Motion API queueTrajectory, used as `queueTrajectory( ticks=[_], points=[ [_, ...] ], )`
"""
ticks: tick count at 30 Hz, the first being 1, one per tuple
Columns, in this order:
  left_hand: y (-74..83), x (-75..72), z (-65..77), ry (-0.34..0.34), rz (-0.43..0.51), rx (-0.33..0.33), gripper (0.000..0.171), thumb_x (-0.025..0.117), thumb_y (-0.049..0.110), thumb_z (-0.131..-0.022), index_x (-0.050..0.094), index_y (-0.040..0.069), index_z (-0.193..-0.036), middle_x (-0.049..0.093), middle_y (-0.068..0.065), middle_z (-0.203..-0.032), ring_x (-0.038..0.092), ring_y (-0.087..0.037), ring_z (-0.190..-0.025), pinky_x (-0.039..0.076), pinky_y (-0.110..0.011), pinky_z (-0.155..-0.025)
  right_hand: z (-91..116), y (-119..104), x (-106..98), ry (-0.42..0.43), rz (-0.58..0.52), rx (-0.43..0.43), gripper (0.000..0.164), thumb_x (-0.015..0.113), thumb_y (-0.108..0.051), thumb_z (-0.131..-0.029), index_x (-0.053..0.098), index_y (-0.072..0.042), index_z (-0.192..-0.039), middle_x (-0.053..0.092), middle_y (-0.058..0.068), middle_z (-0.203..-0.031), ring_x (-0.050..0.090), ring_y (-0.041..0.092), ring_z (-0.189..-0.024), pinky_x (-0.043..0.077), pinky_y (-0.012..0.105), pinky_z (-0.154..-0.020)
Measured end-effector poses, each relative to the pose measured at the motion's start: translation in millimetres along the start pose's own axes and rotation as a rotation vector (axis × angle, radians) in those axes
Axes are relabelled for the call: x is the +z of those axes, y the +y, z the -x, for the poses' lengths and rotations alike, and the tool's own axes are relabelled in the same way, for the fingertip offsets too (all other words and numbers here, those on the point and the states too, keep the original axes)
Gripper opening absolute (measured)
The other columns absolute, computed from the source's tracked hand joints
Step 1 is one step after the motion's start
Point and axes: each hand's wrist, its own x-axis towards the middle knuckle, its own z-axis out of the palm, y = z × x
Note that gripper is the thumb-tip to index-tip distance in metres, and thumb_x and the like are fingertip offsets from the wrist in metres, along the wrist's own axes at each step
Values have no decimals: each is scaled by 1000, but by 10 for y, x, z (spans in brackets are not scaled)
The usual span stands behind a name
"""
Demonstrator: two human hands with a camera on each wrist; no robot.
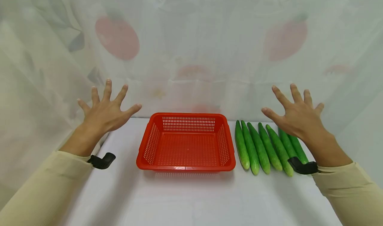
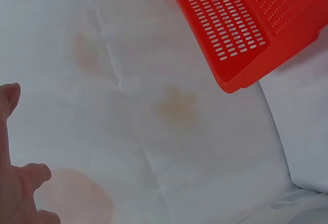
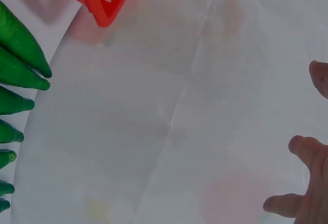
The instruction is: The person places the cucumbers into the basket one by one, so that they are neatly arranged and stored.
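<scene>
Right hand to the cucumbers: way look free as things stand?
Probably yes. The right hand is empty, fingers spread, on the same side as the cucumbers. The red basket sits left of the row, so nothing visible seems to block it.

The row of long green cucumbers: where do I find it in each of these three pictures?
Head view: the row of long green cucumbers lies right of centre, partly hidden by the bare right hand.
Left wrist view: not in it.
Right wrist view: at the left edge, cut off by the frame.
Shared landmark: the red rectangular plastic basket, near centre, upper right and upper left respectively.
</scene>
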Motion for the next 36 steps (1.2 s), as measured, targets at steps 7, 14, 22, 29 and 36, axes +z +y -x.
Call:
queueTrajectory(
  ticks=[7, 14, 22, 29, 36],
  points=[
    [4, 26, 46, 11, 8, 4, 91, 28, 81, -84, 4, 30, -156, -24, -14, -155, -19, -56, -133, -20, -79, -81, 26, 38, 13, -7, -9, 5, 81, 39, -69, -91, 8, -32, -156, -4, 26, -156, -6, 60, -134, -2, 85, -82],
    [16, 88, 108, 10, 13, 6, 91, 29, 80, -84, 5, 30, -156, -22, -13, -156, -18, -55, -134, -20, -79, -83, 68, 105, 29, -6, -9, 11, 81, 40, -68, -91, 7, -32, -156, -4, 27, -156, -6, 60, -133, -1, 86, -82],
    [19, 161, 181, 23, 15, 14, 92, 30, 80, -84, 6, 29, -156, -20, -12, -157, -17, -52, -135, -17, -79, -86, 109, 218, 42, -6, -17, 24, 81, 41, -66, -92, 6, -31, -156, -3, 29, -155, -7, 60, -133, -2, 85, -82],
    [41, 240, 224, 32, 15, 23, 91, 31, 80, -84, 6, 29, -156, -17, -12, -158, -11, -54, -136, -15, -80, -86, 143, 330, 40, 15, -32, 27, 81, 43, -63, -93, 4, -31, -156, -5, 28, -155, -8, 59, -134, -2, 85, -82],
    [71, 352, 278, 55, 25, 37, 91, 33, 79, -85, 10, 28, -156, -13, -13, -159, -7, -53, -137, -10, -80, -89, 192, 388, 51, 38, -64, 32, 81, 45, -61, -93, 5, -30, -156, -5, 28, -156, -10, 57, -135, -4, 84, -84]
  ],
)
